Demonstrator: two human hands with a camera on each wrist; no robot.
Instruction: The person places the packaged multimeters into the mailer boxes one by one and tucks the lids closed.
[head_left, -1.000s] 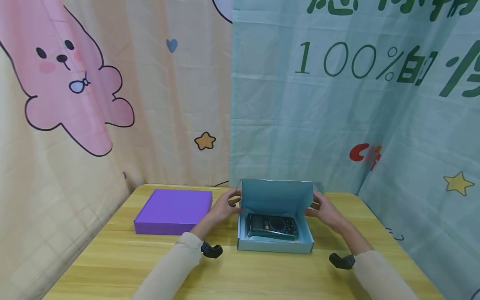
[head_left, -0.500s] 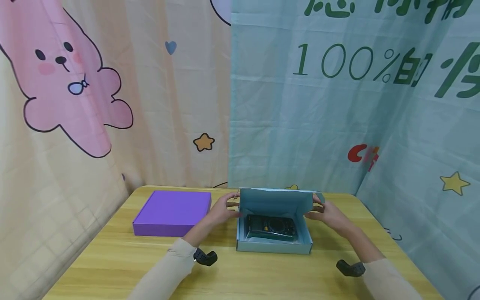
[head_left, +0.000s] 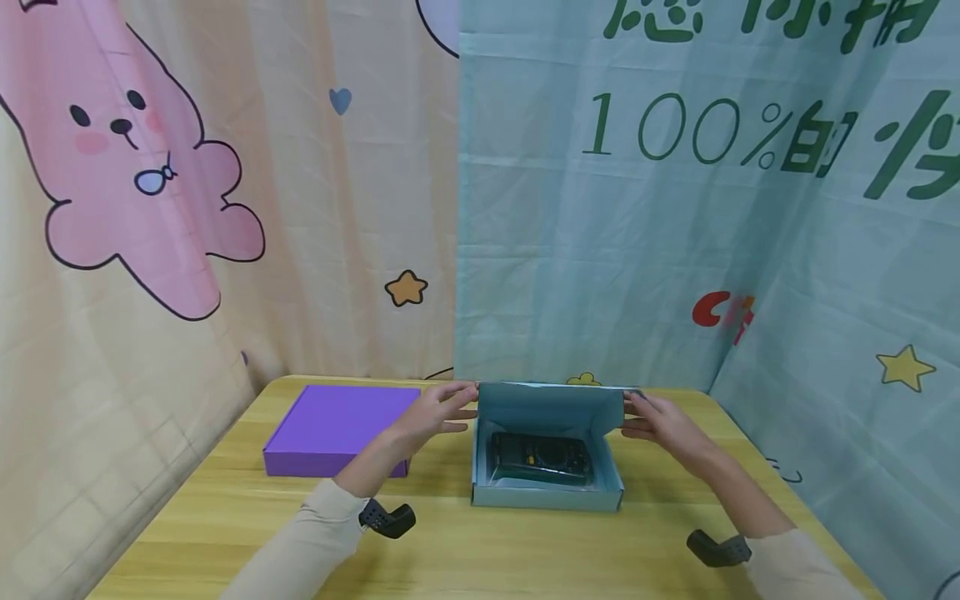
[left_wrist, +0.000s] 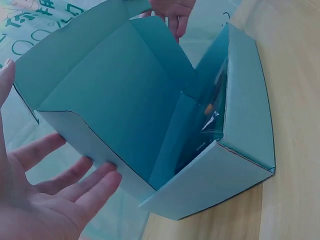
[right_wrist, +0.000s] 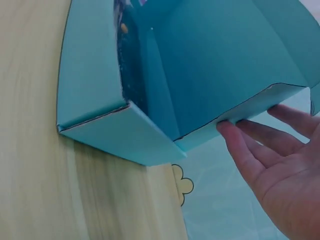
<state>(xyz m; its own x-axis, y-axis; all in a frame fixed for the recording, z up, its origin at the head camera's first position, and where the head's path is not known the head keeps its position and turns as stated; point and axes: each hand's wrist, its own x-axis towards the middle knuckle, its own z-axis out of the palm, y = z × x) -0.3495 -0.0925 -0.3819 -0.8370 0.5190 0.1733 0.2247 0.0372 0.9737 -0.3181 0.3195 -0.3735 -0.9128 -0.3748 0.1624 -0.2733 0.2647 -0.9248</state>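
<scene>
A teal cardboard box (head_left: pixel 546 497) stands on the table with its lid (head_left: pixel 551 407) raised. Inside it lies a dark multimeter (head_left: pixel 542 457) in clear plastic, only partly visible in the wrist views. My left hand (head_left: pixel 435 414) touches the lid's left side flap (left_wrist: pixel 95 145) with its fingertips, the fingers spread and fairly straight. On the opposite side, fingertips of my right hand (head_left: pixel 660 425) rest against the right side flap (right_wrist: pixel 245 111), the fingers extended. The lid's front edge stands away from the box's front wall.
A purple flat box (head_left: pixel 341 425) lies left of the teal box, partly behind my left forearm. The wooden table (head_left: pixel 465 554) ends at curtains (head_left: pixel 600 250) behind and at the sides. Each wrist carries a black device (head_left: pixel 388 518).
The lid's top edge has come lower and the multimeter lies in deeper shadow. My fingers have straightened along the flaps. Both wrists have shifted outward.
</scene>
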